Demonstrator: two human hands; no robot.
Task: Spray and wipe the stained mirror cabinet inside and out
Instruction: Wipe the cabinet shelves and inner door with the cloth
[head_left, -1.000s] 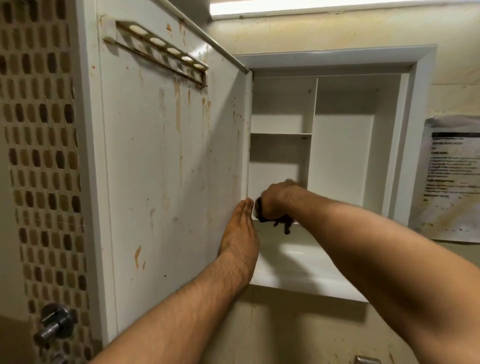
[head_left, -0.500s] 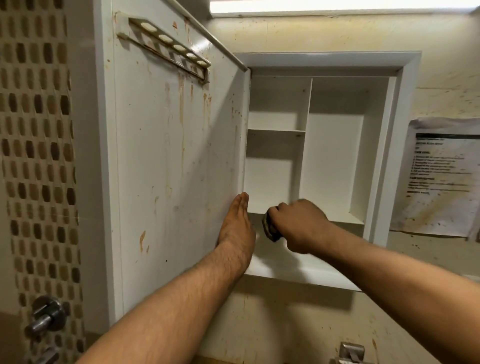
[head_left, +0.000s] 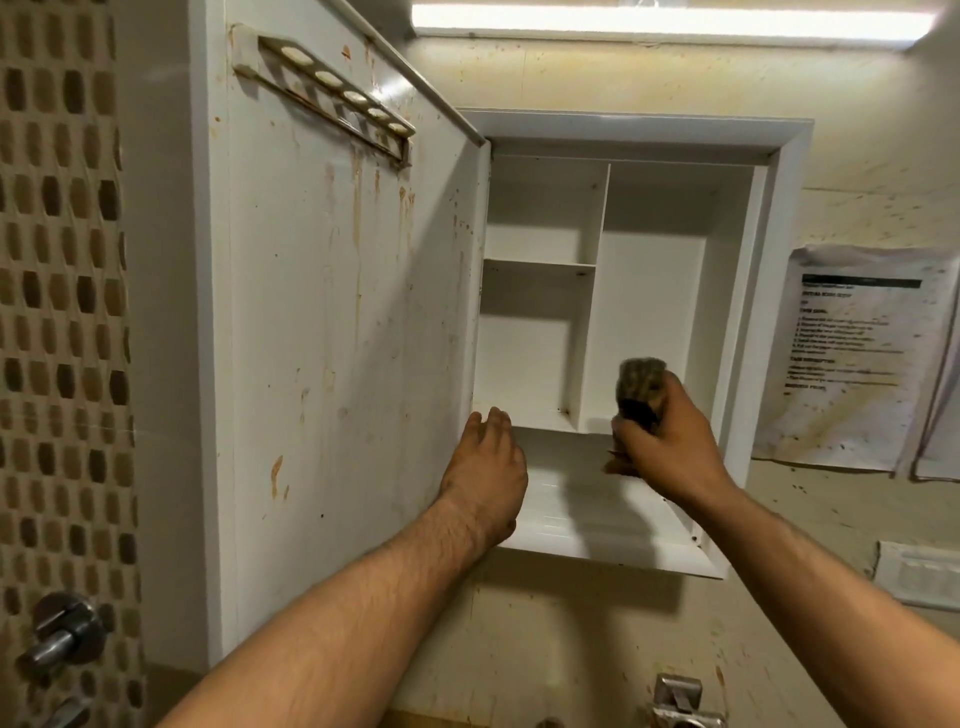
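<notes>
Head view: since the earlier frame the right hand (head_left: 670, 441) has left the lower left corner of the mirror cabinet (head_left: 613, 322) and risen before the right compartment. It is closed around a dark, blurred scrub pad (head_left: 640, 392), held upright, long axis vertical, top end toward the cabinet's back wall, clear of the bottom shelf (head_left: 587, 509). The left hand (head_left: 485, 467) remains flat, fingers extended, against the inner edge of the open door (head_left: 337, 322), whose rust-coloured streaks run downward below the slotted holder (head_left: 332, 91).
</notes>
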